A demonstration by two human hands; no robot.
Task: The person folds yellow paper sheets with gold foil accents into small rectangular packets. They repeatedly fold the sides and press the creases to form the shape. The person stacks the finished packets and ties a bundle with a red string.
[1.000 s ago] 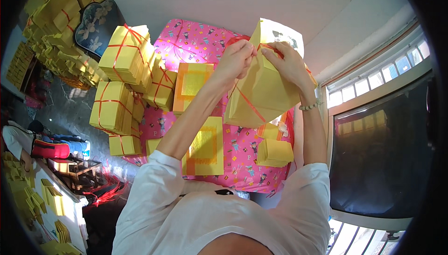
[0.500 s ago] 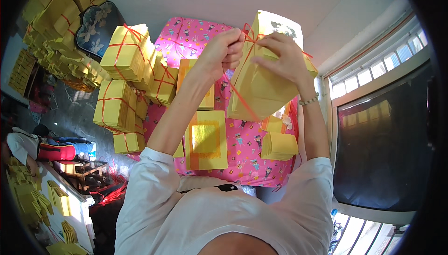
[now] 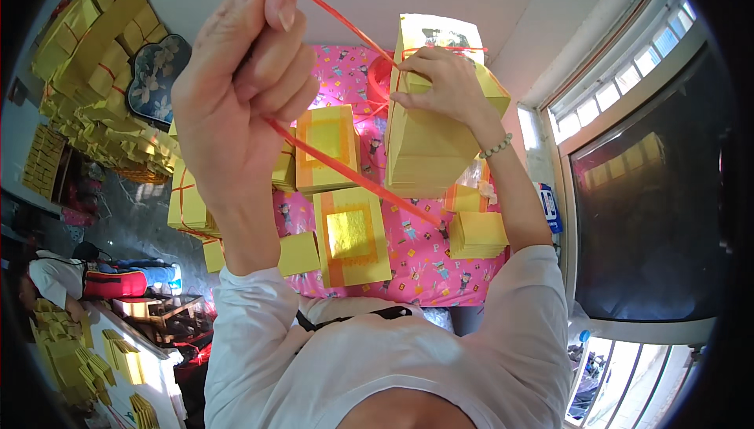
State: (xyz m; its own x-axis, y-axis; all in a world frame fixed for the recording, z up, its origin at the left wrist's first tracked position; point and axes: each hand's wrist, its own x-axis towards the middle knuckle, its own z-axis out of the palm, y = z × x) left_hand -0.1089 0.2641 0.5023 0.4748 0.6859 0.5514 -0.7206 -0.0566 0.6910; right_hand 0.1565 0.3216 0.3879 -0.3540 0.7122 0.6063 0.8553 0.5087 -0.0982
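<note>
My left hand [image 3: 250, 75] is raised high and close at the left, closed in a fist. A flat red plastic string [image 3: 349, 168] is wrapped through it; one length runs taut to the stack, and a loose tail hangs across the table. A tall stack of yellow paper sheets [image 3: 428, 154] stands at the table's right side, with a picture on its white top and red string across it. My right hand [image 3: 448, 89] lies against its upper part, fingers bent around the string where it crosses the edge. The fingertips are partly hidden.
A pink patterned cloth [image 3: 412, 272] covers the table. On it lie yellow paper with a gold square [image 3: 349, 236], a small yellow stack [image 3: 479, 234] and tied bundles [image 3: 188, 201]. A red string roll [image 3: 380, 75] sits behind. Another person [image 3: 59, 280] is at a side table, left.
My left hand has pulled up and left, closer to view, drawing the string out from the stack. The right hand stays at the stack, which has shifted slightly left.
</note>
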